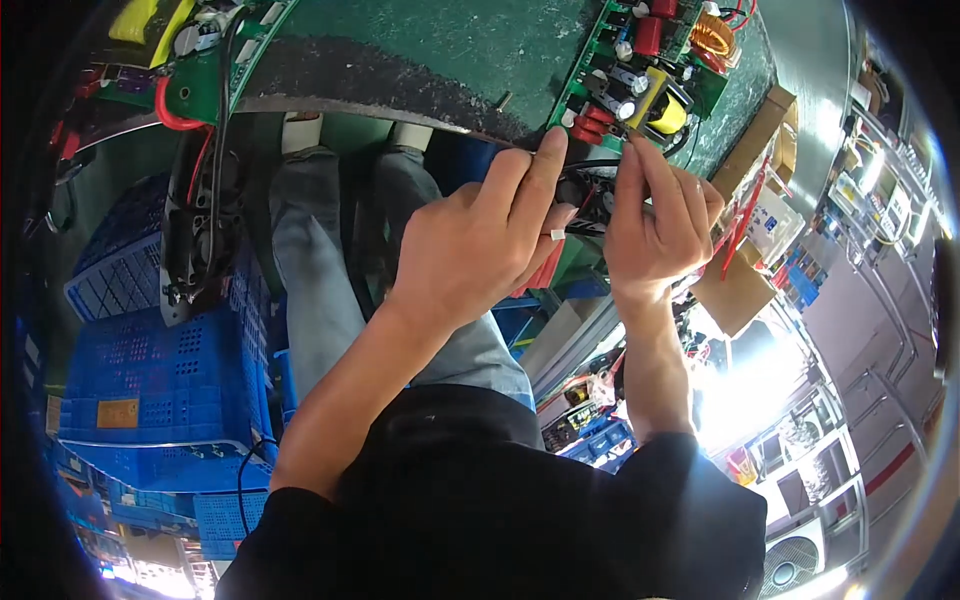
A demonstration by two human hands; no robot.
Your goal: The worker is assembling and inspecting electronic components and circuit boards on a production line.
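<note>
A green circuit board (pixel 575 85) with red, white and yellow parts lies at the right of the bench, close to its near edge. My left hand (pixel 465 240) is closed, its index fingertip at the board's near left corner. A small white plug (pixel 558 235) shows by its thumb. My right hand (pixel 660 225) is closed in a pinch beside the board's near edge, by the yellow transformer (pixel 668 108). What the fingertips of either hand hold is hidden. Below the board, between my hands, sits a dark part with black cable (pixel 590 165). Red wires (pixel 540 275) hang under my left hand.
Another green board (pixel 205 95) with a red wire and black cable overhangs the bench (pixel 420 50) at far left. Blue crates (pixel 150 370) stand at lower left beside a black metal part (pixel 200 220). Cardboard (pixel 735 290) and lit shelving lie to the right.
</note>
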